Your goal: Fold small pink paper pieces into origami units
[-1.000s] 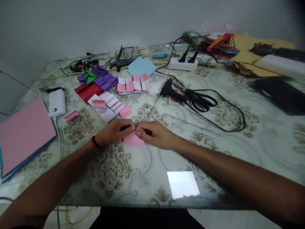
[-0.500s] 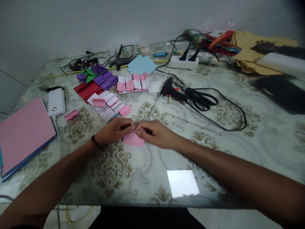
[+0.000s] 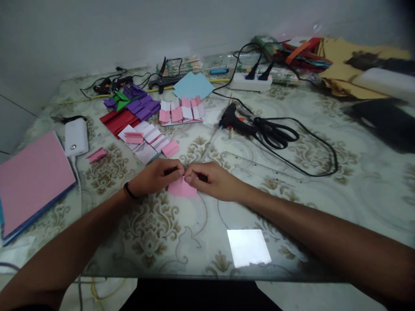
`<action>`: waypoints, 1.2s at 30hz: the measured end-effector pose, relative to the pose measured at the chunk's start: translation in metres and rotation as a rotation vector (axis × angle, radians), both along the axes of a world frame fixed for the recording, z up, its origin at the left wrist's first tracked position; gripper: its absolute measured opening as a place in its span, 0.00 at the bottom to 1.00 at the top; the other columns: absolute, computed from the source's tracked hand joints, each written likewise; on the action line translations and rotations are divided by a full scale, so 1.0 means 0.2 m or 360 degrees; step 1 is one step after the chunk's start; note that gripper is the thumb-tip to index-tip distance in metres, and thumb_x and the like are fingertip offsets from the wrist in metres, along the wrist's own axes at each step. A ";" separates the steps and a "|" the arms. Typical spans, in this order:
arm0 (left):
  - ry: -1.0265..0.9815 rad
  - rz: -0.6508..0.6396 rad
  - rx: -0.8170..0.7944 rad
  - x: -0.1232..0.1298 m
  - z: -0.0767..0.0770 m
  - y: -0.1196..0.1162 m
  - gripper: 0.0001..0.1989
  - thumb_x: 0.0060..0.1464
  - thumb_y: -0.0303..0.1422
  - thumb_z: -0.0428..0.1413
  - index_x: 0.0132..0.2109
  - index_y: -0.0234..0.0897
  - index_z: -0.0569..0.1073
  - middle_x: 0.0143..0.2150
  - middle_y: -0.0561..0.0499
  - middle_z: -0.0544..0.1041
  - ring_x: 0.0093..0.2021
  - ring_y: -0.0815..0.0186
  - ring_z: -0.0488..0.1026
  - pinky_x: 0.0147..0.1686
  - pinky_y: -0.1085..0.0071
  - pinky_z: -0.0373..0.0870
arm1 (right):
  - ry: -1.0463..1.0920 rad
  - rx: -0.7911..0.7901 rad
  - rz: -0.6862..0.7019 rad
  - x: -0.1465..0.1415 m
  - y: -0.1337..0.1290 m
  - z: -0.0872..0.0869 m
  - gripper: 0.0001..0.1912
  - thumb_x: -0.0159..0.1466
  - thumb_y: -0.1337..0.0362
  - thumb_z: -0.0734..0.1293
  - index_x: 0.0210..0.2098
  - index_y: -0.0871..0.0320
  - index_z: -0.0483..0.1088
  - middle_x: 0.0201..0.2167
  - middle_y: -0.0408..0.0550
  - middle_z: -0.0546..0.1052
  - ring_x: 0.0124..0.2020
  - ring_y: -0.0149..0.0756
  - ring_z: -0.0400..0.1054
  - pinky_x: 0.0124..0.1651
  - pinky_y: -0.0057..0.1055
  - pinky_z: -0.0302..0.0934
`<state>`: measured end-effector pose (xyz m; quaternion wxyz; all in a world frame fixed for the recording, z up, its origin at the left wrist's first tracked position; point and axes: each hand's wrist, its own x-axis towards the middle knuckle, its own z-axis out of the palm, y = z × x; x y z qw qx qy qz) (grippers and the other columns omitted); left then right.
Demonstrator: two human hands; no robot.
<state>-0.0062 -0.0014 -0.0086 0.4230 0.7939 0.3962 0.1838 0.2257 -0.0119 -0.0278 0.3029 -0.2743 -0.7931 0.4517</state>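
Observation:
A small piece of pink paper (image 3: 182, 188) is pinched along its far edge by both hands, fingertips nearly meeting. My left hand (image 3: 161, 176), with a dark band at the wrist, is closed on its left part. My right hand (image 3: 216, 180) is closed on it from the right. Fingers cover the far edge, so any fold there is hidden. Just beyond lie folded pink and white papers (image 3: 149, 140), with another such group of folded pieces (image 3: 181, 112) farther back. One loose folded pink piece (image 3: 97, 155) rests to the left.
A black glue gun (image 3: 238, 123) lies right of centre beside black-handled scissors (image 3: 275, 134), its cord looping right. A clear ruler (image 3: 259, 166) lies in front. Pink sheets (image 3: 35, 181) and a white power bank (image 3: 76, 137) are at left. A power strip (image 3: 251, 82) sits at the back.
The hands and the pink paper hold almost the same position. Only a slight shift of the camera view shows.

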 end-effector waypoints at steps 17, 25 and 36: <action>0.0003 -0.0009 0.0020 0.00 -0.01 0.00 0.12 0.65 0.36 0.54 0.36 0.34 0.76 0.27 0.57 0.69 0.29 0.73 0.63 0.30 0.76 0.58 | 0.0000 0.0001 -0.0005 0.00 0.00 -0.01 0.10 0.72 0.63 0.65 0.36 0.61 0.73 0.24 0.38 0.68 0.25 0.24 0.59 0.30 0.22 0.53; -0.0006 -0.0014 0.0012 0.00 0.00 0.00 0.12 0.65 0.35 0.54 0.36 0.33 0.76 0.27 0.57 0.68 0.29 0.74 0.62 0.30 0.76 0.58 | 0.0012 0.0045 0.0006 0.00 0.00 -0.01 0.11 0.72 0.63 0.65 0.35 0.61 0.73 0.24 0.37 0.66 0.25 0.24 0.57 0.30 0.22 0.52; -0.0023 -0.0032 0.0005 0.00 0.00 0.00 0.14 0.66 0.37 0.54 0.35 0.33 0.76 0.27 0.56 0.68 0.29 0.73 0.62 0.30 0.75 0.58 | -0.0006 0.0014 0.0003 0.00 0.00 0.00 0.11 0.73 0.62 0.65 0.35 0.61 0.72 0.24 0.37 0.66 0.25 0.24 0.57 0.31 0.23 0.53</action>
